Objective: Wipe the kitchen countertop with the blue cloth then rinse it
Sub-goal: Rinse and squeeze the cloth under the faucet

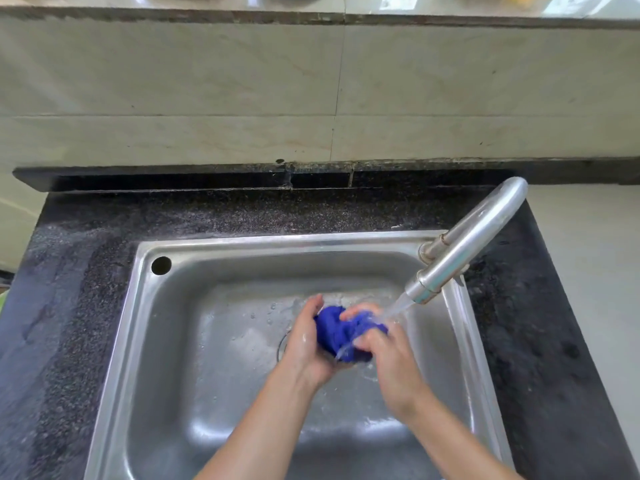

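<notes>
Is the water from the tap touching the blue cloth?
Touching. The head view shows the stream from the tap landing on the blue cloth.

You have open room in the left half and near part of the sink (166, 341), and along the dark countertop (76, 289) left of it. On the right the faucet (467, 244) slants over the basin's far corner, and its stream (396, 308) lands on the blue cloth (334, 332) bunched between your left hand (304, 344) and right hand (384, 351) mid-basin. The strip behind the sink looks passable, perhaps narrow before the raised ledge (156, 176).
</notes>
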Demonstrator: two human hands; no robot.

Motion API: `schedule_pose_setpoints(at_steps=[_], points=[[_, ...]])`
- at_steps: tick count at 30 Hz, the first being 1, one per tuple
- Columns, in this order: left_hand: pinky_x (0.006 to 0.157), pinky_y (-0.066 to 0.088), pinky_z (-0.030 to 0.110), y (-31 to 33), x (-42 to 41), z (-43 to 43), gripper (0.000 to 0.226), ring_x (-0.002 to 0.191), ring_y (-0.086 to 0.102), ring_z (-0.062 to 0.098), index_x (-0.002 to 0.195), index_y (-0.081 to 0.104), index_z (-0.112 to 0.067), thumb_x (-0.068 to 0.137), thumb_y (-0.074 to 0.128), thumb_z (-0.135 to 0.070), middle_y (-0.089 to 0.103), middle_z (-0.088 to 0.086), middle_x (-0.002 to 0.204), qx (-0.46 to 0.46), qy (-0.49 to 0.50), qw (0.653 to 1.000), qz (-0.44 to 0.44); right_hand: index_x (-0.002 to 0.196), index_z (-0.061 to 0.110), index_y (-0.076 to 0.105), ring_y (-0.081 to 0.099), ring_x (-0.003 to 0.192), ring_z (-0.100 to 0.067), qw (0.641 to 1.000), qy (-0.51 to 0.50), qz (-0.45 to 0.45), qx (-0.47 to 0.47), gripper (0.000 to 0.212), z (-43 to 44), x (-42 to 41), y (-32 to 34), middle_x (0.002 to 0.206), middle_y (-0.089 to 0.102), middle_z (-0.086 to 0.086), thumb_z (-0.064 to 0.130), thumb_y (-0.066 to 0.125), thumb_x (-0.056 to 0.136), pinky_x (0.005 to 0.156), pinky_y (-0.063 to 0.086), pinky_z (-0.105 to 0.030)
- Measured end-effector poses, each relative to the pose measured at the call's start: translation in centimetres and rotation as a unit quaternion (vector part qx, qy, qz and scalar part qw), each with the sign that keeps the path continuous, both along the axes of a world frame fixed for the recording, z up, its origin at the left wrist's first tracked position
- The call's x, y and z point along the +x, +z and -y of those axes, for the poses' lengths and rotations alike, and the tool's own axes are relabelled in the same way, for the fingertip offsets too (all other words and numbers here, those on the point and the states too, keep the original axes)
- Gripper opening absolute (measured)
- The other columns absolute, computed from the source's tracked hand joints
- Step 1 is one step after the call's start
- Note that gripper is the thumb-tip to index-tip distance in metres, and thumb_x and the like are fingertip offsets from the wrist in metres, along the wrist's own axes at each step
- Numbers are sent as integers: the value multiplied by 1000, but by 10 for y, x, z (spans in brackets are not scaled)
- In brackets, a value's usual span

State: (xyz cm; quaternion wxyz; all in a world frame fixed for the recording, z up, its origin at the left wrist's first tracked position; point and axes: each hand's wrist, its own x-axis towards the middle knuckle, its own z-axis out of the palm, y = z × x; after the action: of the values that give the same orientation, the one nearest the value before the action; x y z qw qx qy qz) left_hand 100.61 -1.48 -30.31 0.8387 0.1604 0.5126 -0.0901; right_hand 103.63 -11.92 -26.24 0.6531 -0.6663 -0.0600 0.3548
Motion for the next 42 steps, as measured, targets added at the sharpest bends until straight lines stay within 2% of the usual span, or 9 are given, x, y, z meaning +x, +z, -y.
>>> schedule_pose_setpoints(at_steps=[3,6,10,13,18,22,33,37,42], points=[[49,48,22,-4,11,9,30,48,58,20,64,62,-13,90,60,-26,59,7,59,74,-48,996,10,79,25,60,60,69,-15,980,9,147,-131,35,2,-10,-11,69,64,4,59,53,72,67,50,-33],[46,43,22,3,18,34,23,51,54,19,74,58,-13,96,55,-17,58,7,62,222,-70,972,-19,87,29,49,64,81,-30,924,-114,204,-302,36,-12,38,-36,76,63,2,63,54,79,75,50,-43],[58,56,31,-5,23,14,39,72,67,31,95,64,-1,100,47,-35,69,17,84,176,30,982,-66,82,31,50,63,80,-24,946,-91,210,-230,25,-21,20,-43,75,62,8,55,57,84,75,50,-42],[63,55,32,-7,15,5,51,58,61,25,81,61,-10,88,54,-61,63,10,66,114,28,989,-94,67,24,53,56,66,-19,951,-37,251,-179,46,-14,-16,-33,63,59,2,61,35,88,65,43,-38],[65,53,38,2,15,41,31,66,63,26,75,65,-7,96,58,-28,68,16,74,224,-9,972,-66,68,16,51,55,68,-23,946,-158,102,-265,38,-33,54,-53,62,55,5,46,54,91,61,41,-28],[72,55,47,-9,16,9,40,66,60,27,69,59,-7,96,56,-37,63,17,69,232,28,966,-111,60,10,54,51,52,-10,960,-52,192,-197,49,-14,-9,-40,51,56,2,51,50,87,54,40,-29],[57,43,31,-13,10,-2,37,56,49,21,62,54,-12,93,60,-30,51,9,58,267,6,961,-79,44,22,42,37,44,-7,962,-35,241,-127,49,-26,-6,-24,41,40,8,31,52,91,48,31,-31],[76,56,52,-4,6,25,27,70,67,32,80,69,-3,93,60,-25,69,20,75,250,-76,964,-53,45,15,34,32,46,-10,963,-64,152,-213,56,-34,48,-48,44,32,9,36,55,92,50,27,-29],[70,50,28,14,-4,-3,56,71,66,22,80,68,0,78,71,-56,72,5,79,320,-182,927,71,75,8,55,47,49,-13,969,-61,-21,-237,39,-32,74,-45,61,48,-3,43,57,91,46,42,-19]])
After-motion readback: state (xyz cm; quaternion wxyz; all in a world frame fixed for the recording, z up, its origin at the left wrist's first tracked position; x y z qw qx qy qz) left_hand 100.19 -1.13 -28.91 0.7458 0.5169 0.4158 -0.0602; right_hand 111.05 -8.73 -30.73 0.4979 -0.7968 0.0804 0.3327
